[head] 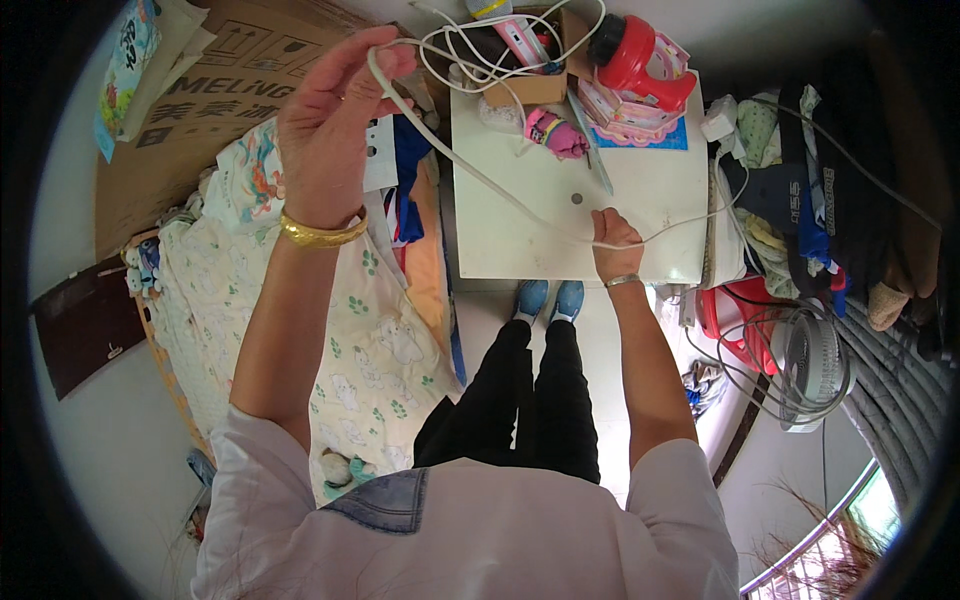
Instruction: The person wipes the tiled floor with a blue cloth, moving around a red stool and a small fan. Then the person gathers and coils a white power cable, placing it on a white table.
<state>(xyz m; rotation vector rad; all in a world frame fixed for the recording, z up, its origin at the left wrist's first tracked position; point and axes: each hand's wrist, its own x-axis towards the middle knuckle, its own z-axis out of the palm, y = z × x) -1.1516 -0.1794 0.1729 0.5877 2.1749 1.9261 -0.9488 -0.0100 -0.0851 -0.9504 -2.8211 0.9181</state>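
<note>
A white cable (480, 178) runs between my two hands above a small white table (517, 232). My left hand (330, 120), raised at the upper left, grips the cable between thumb and fingers. Near the table's front edge, my right hand (619, 244) is closed around the same cable. From there the cable continues rightward toward a white plug adapter (720, 118). Beyond my left hand, loose white loops (480, 71) lie over a cardboard box (534, 90) at the back of the table.
A red flashlight (645, 64) rests on pink boxes at the table's back right. A pink cloth bundle (556, 135) lies nearby. On the left is a bed with a patterned quilt (360, 337); a large carton (225, 67) stands behind it. Coiled grey cable hangs by a fan (814, 360) at right.
</note>
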